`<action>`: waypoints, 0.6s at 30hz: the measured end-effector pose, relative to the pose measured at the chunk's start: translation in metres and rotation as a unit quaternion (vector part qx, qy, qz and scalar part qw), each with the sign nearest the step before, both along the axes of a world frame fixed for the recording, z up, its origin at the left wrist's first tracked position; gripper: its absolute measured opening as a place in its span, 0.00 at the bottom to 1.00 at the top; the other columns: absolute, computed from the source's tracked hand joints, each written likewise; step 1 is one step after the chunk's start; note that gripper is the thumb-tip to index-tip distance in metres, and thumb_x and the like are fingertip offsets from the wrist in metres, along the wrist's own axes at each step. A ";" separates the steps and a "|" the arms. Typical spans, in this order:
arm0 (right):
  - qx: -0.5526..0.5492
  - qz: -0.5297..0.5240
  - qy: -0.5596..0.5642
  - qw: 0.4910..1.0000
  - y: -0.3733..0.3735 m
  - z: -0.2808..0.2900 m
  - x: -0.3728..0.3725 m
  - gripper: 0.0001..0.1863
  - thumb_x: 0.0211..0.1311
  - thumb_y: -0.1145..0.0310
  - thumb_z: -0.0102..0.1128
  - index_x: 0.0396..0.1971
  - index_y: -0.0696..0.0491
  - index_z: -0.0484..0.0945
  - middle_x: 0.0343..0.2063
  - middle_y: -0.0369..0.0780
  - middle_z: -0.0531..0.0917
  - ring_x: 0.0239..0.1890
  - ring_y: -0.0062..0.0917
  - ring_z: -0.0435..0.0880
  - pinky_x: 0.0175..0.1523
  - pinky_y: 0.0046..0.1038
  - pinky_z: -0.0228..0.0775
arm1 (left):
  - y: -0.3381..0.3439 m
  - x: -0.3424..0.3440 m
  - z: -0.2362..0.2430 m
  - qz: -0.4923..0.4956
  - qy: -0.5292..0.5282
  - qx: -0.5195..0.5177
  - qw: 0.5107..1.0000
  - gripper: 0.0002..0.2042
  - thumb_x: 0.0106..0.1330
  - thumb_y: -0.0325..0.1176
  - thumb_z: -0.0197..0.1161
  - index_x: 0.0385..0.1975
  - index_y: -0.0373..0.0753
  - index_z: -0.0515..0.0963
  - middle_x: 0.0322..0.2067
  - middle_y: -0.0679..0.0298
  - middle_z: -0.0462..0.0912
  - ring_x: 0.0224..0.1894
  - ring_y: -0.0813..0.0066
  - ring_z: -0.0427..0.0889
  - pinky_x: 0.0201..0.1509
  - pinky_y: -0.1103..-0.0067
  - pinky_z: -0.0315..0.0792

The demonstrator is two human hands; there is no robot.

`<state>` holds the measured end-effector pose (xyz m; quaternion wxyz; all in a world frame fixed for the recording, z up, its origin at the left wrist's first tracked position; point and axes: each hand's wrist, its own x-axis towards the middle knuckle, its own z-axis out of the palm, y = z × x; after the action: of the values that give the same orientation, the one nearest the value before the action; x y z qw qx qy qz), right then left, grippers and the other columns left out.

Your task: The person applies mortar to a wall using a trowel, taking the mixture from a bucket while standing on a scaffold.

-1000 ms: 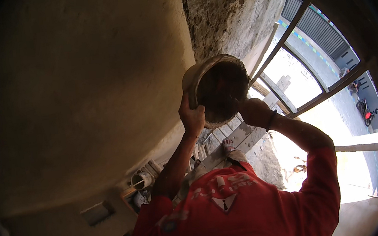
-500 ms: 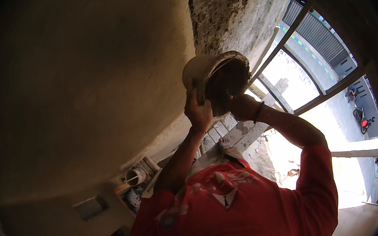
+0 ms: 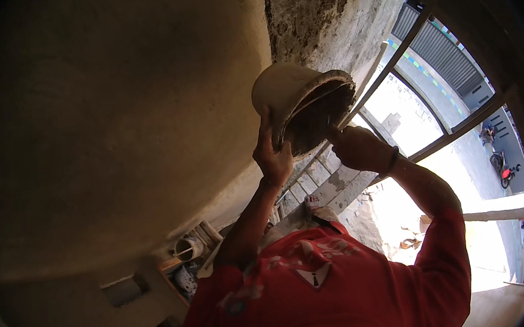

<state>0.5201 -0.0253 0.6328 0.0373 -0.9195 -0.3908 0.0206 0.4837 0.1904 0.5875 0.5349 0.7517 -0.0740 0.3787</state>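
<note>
A pale bucket is tilted on its side in front of me, its mouth turned to the right and toward me. Its rim is crusted and the inside is dark. My left hand grips the bucket's lower left side, thumb near the rim and a finger stretched up along the wall. My right hand is closed in a fist just at the lower right of the mouth. Something thin seems to reach from that fist into the dark inside, but its kind is hidden.
A smooth plastered wall fills the left, with a rough strip beside it. To the right is a barred frame opening onto a bright yard with a motorcycle. Below lie a plank, a ladder and a small bucket.
The bucket has turned so more of its outer wall shows, and its mouth has shifted right. My right hand has moved right and slightly down, away from the mouth.
</note>
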 end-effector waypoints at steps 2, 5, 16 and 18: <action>0.054 -0.042 -0.096 0.993 0.001 0.033 -0.002 0.24 0.58 0.74 0.49 0.55 0.65 0.64 0.18 0.46 0.79 0.21 0.37 0.81 0.26 0.37 0.72 | 0.005 -0.001 -0.003 -0.002 -0.011 -0.001 1.000 0.32 0.46 0.09 0.53 0.59 0.30 0.67 0.63 0.50 0.66 0.65 0.57 0.67 0.64 0.72 0.66; -0.008 -0.101 -0.100 0.990 0.013 0.034 0.006 0.23 0.56 0.74 0.50 0.51 0.71 0.66 0.22 0.47 0.80 0.24 0.36 0.83 0.27 0.34 0.76 | -0.003 0.001 0.009 -0.034 -0.029 -0.025 0.999 0.34 0.46 0.08 0.52 0.60 0.30 0.66 0.64 0.50 0.65 0.64 0.59 0.68 0.64 0.73 0.66; 0.038 0.027 0.009 0.999 0.002 0.063 -0.005 0.20 0.58 0.71 0.55 0.50 0.60 0.67 0.19 0.47 0.78 0.23 0.42 0.80 0.28 0.40 0.73 | 0.015 0.003 0.004 -0.034 -0.050 -0.017 0.998 0.31 0.52 0.09 0.48 0.61 0.28 0.62 0.66 0.48 0.61 0.66 0.64 0.65 0.65 0.74 0.63; 0.055 -0.046 -0.028 0.997 -0.013 0.078 -0.006 0.17 0.60 0.73 0.53 0.48 0.60 0.66 0.22 0.48 0.78 0.22 0.41 0.80 0.26 0.41 0.71 | 0.016 0.003 0.005 -0.030 -0.061 -0.024 0.997 0.30 0.53 0.10 0.49 0.60 0.28 0.62 0.66 0.48 0.61 0.66 0.64 0.65 0.65 0.75 0.63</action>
<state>0.5136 -0.0382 0.7106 0.0780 -0.9332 -0.3496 -0.0288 0.4864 0.2060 0.5925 0.5579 0.7120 -0.1195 0.4092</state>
